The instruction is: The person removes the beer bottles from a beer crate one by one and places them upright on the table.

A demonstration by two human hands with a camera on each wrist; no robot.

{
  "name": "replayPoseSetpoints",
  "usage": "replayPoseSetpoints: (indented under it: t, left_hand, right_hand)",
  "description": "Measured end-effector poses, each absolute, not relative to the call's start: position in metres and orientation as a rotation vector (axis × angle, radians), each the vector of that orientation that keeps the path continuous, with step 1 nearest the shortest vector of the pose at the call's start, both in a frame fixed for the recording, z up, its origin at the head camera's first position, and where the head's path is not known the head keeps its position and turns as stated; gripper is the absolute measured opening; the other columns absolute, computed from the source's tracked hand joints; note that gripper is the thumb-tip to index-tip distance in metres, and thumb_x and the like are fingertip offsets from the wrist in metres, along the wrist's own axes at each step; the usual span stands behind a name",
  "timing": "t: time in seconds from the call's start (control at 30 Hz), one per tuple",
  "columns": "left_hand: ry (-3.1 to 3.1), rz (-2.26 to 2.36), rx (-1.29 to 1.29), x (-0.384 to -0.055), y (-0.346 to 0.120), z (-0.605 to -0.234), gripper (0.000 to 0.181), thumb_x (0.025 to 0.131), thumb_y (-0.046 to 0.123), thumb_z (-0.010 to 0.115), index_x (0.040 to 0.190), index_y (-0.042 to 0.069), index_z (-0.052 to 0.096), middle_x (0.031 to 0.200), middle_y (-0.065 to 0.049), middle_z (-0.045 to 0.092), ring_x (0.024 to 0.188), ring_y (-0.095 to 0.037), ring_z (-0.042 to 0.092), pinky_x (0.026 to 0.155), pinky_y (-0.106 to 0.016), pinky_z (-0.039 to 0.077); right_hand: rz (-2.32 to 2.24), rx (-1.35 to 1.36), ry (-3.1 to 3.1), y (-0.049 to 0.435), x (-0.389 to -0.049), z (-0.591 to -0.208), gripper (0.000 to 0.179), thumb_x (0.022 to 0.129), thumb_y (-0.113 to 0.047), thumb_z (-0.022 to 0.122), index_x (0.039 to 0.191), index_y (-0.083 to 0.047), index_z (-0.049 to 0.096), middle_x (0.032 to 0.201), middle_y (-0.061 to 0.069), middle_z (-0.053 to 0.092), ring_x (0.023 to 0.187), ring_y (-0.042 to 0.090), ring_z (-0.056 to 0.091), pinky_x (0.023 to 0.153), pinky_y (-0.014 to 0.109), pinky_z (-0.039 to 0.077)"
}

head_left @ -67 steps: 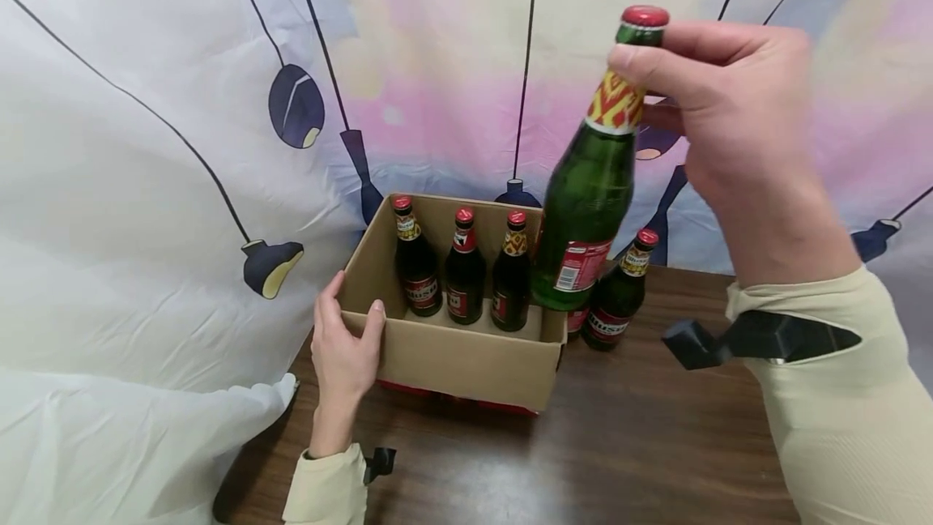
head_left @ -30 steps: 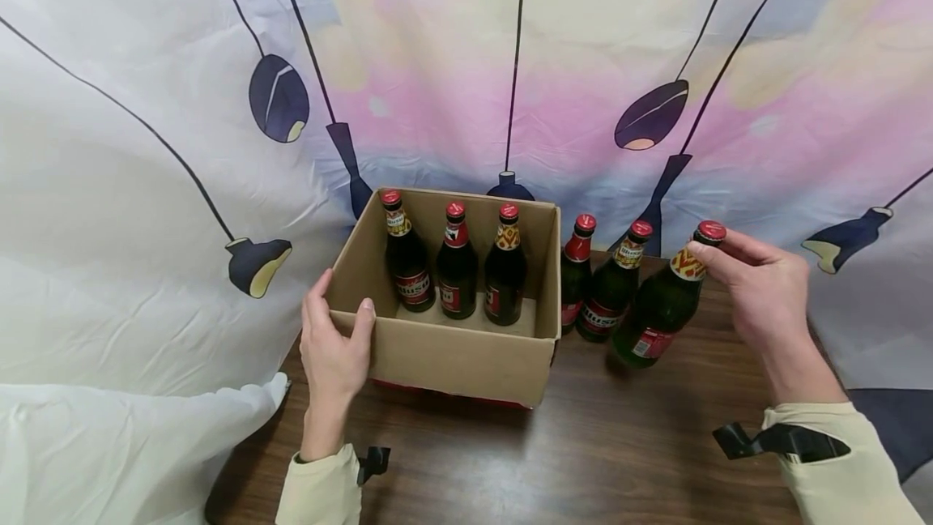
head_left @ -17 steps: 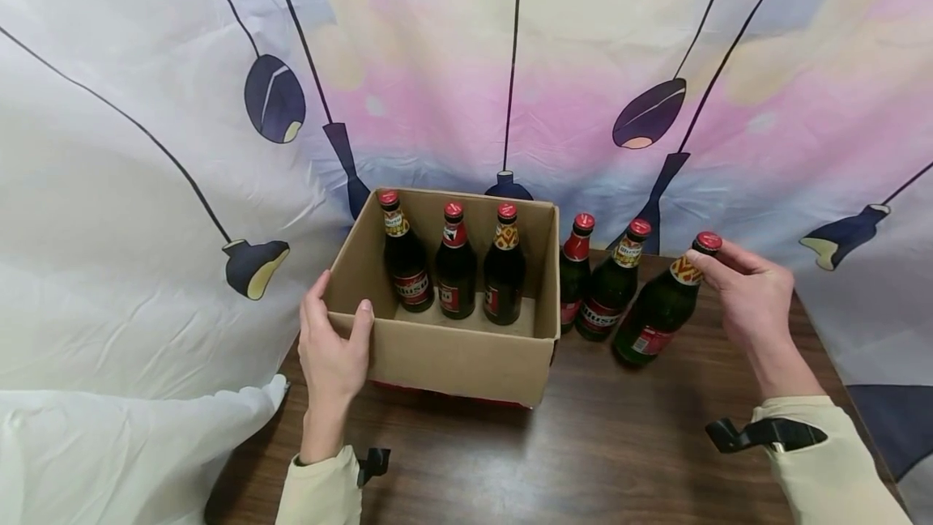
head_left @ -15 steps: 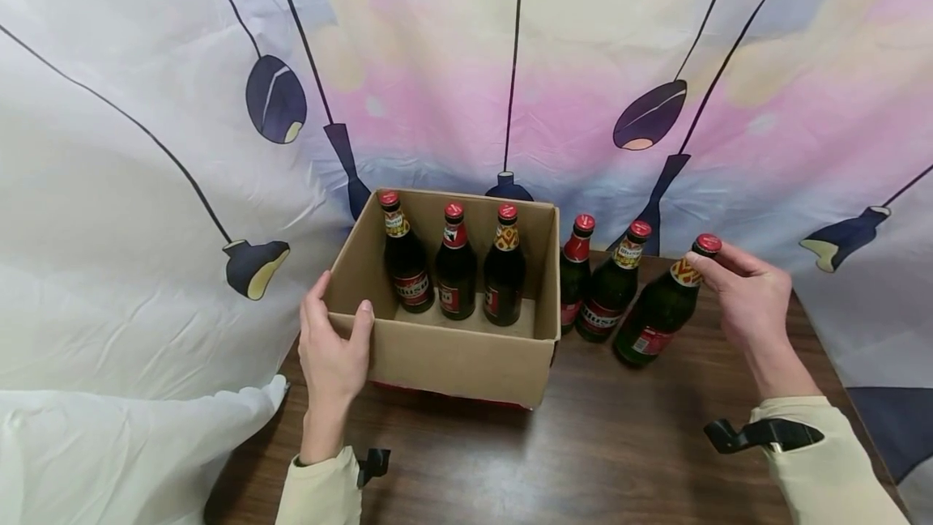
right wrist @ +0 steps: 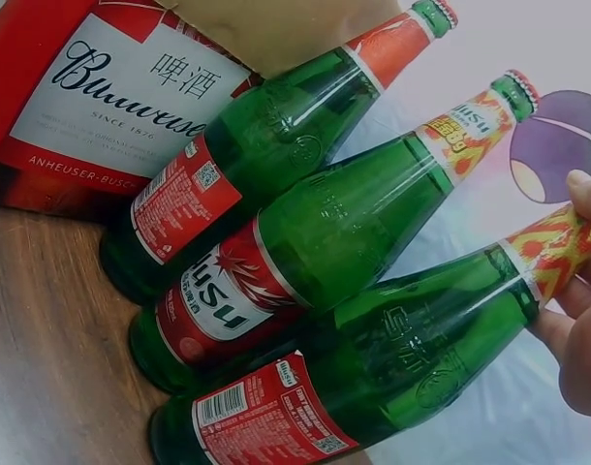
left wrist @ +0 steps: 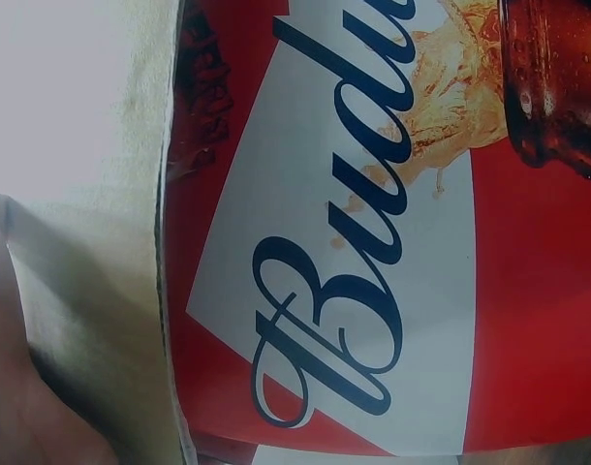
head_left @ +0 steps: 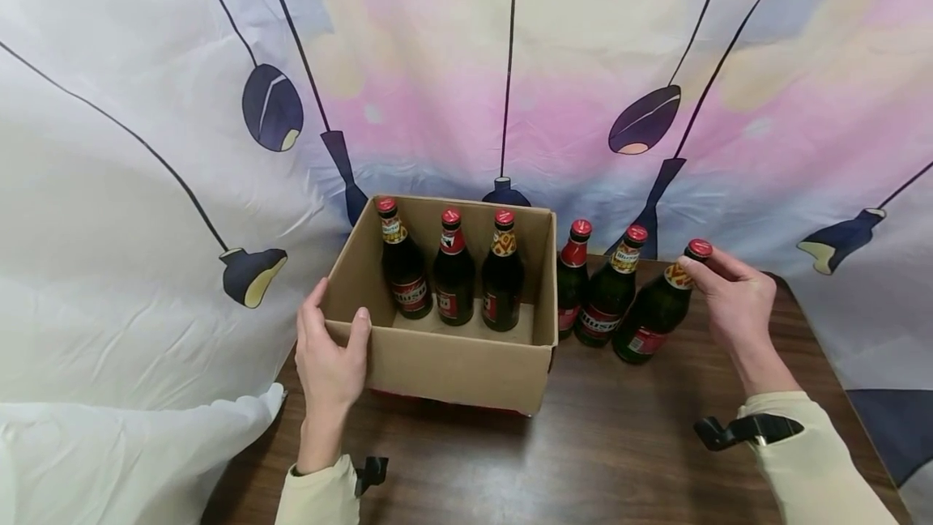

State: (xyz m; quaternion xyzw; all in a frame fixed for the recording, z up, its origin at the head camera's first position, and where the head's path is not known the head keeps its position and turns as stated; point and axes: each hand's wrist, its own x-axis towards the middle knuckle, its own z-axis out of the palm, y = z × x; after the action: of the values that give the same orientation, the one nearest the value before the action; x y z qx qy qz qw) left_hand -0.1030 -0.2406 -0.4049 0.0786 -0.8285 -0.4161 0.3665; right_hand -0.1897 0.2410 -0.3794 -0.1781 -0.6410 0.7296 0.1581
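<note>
My right hand (head_left: 742, 298) pinches the neck of a green beer bottle (head_left: 654, 316) with a red cap and a yellow-and-red neck label. That bottle stands on the table at the right end of a row, beside a beer bottle (head_left: 607, 298) with a pale yellow neck label and a beer bottle (right wrist: 276, 155) with a red neck label. The left hand (head_left: 331, 359) grips the front left corner of an open cardboard box (head_left: 455, 367), thumb over the rim. Inside the box stand three capped beer bottles (head_left: 453, 286). Red and white print covers its outside (left wrist: 373, 291).
The brown wooden table (head_left: 583, 460) runs under everything. Behind it hangs a printed curtain (head_left: 583, 63) with lamp drawings. White cloth (head_left: 131, 452) bunches at the lower left. The box's right wall is next to the nearest standing bottle.
My right hand has brought the raised green bottle down from above the box to the table, right of the other two, and still holds its neck. The left hand keeps its grip on the box.
</note>
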Motion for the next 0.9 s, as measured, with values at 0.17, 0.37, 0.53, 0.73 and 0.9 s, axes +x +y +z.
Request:
replayPoseSetpoints:
  t: [0.17, 0.37, 0.53, 0.73, 0.9]
  left_hand:
    - [-2.128, -1.072, 0.200, -0.103, -0.240, -0.405, 0.066, 0.093, 0.027, 0.067, 0.155, 0.008, 0.050, 0.152, -0.020, 0.055, 0.138, -0.042, 0.054, 0.107, -0.061, 0.041]
    - [-2.135, -1.074, 0.191, -0.103, -0.240, -0.405, 0.067, 0.093, 0.027, 0.067, 0.155, 0.008, 0.049, 0.152, -0.020, 0.055, 0.138, -0.043, 0.054, 0.107, -0.061, 0.041]
    - [-2.135, -1.072, 0.201, -0.101, -0.241, -0.407, 0.067, 0.093, 0.026, 0.068, 0.155, 0.009, 0.049, 0.153, -0.020, 0.055, 0.139, -0.043, 0.053, 0.108, -0.061, 0.040]
    - [-2.142, -1.070, 0.200, -0.101, -0.241, -0.406, 0.067, 0.094, 0.027, 0.068, 0.155, 0.009, 0.049, 0.153, -0.020, 0.054, 0.139, -0.041, 0.053, 0.109, -0.061, 0.040]
    - [-2.146, -1.075, 0.215, -0.101, -0.241, -0.405, 0.067, 0.094, 0.027, 0.068, 0.156, 0.010, 0.049, 0.154, -0.018, 0.054, 0.141, -0.040, 0.052, 0.111, -0.062, 0.039]
  right_hand:
    - [2.068, -0.499, -1.845, 0.239, -0.195, -0.381, 0.041, 0.083, -0.009, 0.089, 0.123, -0.013, 0.081, 0.093, -0.018, 0.076, 0.092, -0.001, 0.068, 0.074, 0.009, 0.054]
    - [2.068, -0.510, -1.799, 0.237, -0.200, -0.384, 0.042, 0.084, -0.005, 0.088, 0.124, -0.011, 0.080, 0.093, -0.017, 0.076, 0.093, -0.001, 0.068, 0.074, 0.008, 0.054]
    - [2.043, -0.486, -1.823, 0.237, -0.203, -0.388, 0.043, 0.084, -0.006, 0.087, 0.127, -0.010, 0.078, 0.096, -0.017, 0.075, 0.095, 0.000, 0.067, 0.076, 0.006, 0.053]
    - [1.968, -0.492, -1.902, 0.238, -0.203, -0.387, 0.046, 0.086, -0.013, 0.088, 0.130, -0.009, 0.076, 0.096, -0.020, 0.073, 0.097, 0.000, 0.065, 0.076, 0.006, 0.052]
    - [1.934, -0.467, -1.861, 0.237, -0.200, -0.377, 0.050, 0.084, -0.014, 0.089, 0.131, -0.010, 0.076, 0.097, -0.020, 0.074, 0.097, -0.001, 0.067, 0.077, 0.005, 0.051]
